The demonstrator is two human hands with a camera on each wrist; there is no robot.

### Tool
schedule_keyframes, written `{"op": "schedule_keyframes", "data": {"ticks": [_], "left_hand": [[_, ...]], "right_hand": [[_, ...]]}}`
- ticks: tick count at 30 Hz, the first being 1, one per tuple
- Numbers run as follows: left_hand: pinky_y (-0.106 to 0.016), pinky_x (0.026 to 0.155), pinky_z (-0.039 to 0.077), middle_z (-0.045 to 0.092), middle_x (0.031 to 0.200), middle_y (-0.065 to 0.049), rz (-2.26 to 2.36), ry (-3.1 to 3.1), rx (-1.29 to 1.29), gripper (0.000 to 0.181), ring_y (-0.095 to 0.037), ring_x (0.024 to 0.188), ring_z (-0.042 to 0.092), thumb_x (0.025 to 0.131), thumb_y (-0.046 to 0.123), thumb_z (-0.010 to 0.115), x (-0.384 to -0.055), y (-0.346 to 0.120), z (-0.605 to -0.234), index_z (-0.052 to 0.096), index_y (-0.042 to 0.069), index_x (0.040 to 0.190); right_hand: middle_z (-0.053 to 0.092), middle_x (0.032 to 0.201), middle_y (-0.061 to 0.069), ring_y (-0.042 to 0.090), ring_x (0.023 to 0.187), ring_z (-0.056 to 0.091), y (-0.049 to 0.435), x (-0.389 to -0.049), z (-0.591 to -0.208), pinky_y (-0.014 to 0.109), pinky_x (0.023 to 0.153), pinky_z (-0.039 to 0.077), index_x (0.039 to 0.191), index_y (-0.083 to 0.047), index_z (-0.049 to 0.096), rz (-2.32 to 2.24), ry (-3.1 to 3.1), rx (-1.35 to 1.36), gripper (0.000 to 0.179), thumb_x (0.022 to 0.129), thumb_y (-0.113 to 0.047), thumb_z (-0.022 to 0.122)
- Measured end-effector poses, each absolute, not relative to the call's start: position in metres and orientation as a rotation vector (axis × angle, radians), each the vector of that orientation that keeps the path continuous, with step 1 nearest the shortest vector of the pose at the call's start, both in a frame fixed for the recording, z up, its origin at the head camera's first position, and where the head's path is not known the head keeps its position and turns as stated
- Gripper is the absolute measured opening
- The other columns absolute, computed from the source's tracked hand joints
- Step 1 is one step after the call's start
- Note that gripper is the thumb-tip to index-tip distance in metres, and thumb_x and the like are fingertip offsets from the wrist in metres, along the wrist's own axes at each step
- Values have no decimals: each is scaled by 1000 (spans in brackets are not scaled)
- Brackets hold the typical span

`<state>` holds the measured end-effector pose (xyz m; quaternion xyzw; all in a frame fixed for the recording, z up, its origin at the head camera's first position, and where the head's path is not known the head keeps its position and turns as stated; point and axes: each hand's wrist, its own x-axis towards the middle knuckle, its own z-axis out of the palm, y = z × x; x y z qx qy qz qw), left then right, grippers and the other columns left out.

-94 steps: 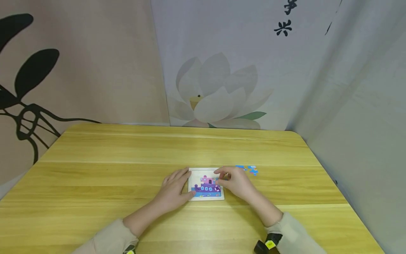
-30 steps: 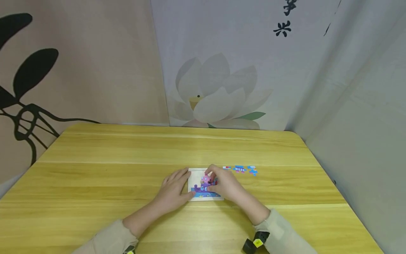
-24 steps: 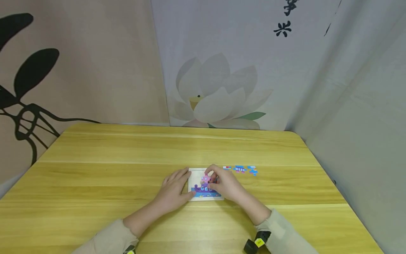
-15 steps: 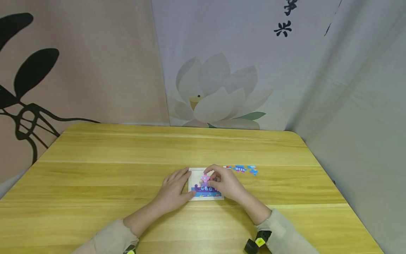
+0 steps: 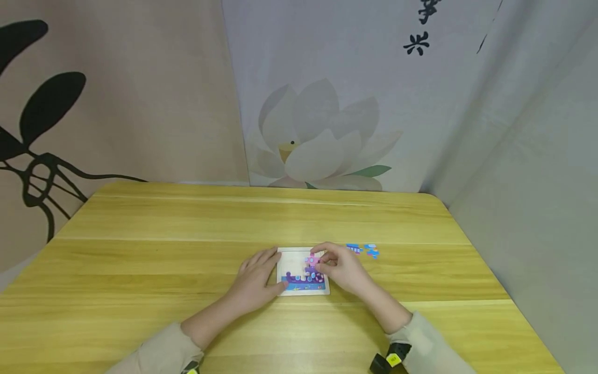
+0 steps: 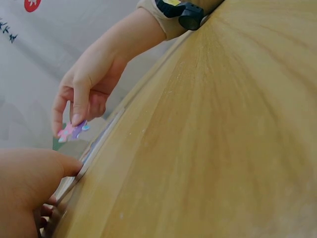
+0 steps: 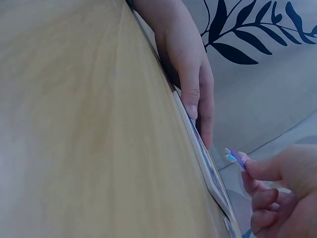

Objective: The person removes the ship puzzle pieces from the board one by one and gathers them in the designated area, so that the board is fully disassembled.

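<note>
A white-rimmed puzzle tray (image 5: 303,294) lies on the table, its lower strip filled with blue sea and a purple ship's hull (image 5: 299,279). Above its right half, my right hand (image 5: 344,267) pinches a pink and purple puzzle piece (image 5: 311,261) between thumb and finger. The left wrist view shows that piece (image 6: 73,131) raised off the tray, tilted. My left hand (image 5: 254,278) rests along the tray's left edge, fingers extended and thumb on the lower left corner. In the right wrist view the left thumb (image 7: 190,101) lies over the tray's rim.
Loose blue puzzle pieces (image 5: 353,248) lie on the wooden table (image 5: 187,218) just behind and right of my right hand, with another small group of pieces (image 5: 372,251) beside them. A printed curtain (image 5: 327,62) hangs behind the table.
Within the last half second my right hand has shifted right with the pinched puzzle piece, uncovering more of the hull. It now hides a loose piece behind the tray. My left hand stays put.
</note>
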<state>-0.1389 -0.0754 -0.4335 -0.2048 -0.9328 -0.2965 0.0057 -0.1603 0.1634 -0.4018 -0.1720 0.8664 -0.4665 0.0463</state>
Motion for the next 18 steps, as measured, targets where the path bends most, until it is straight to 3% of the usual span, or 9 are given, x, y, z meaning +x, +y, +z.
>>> {"op": "schedule_keyframes", "data": {"ticks": [9, 18], "left_hand": [[-62, 108, 14, 31, 151, -16, -950, -2912, -651, 72, -40, 138, 24, 88, 38, 67, -137, -76, -432, 42, -1, 142], [-62, 108, 14, 31, 152, -16, -942, -2912, -649, 72, -39, 138, 24, 88, 38, 66, -138, -77, -432, 42, 0, 143]], "right_hand": [[65, 80, 2, 17, 64, 56, 184, -157, -403, 22, 50, 41, 114, -5, 66, -1474, 2623, -456, 30, 85, 1, 69], [65, 79, 4, 18, 67, 59, 205, -157, -404, 23, 54, 46, 115, -2, 65, -1494, 2637, -412, 32, 84, 4, 68]]}}
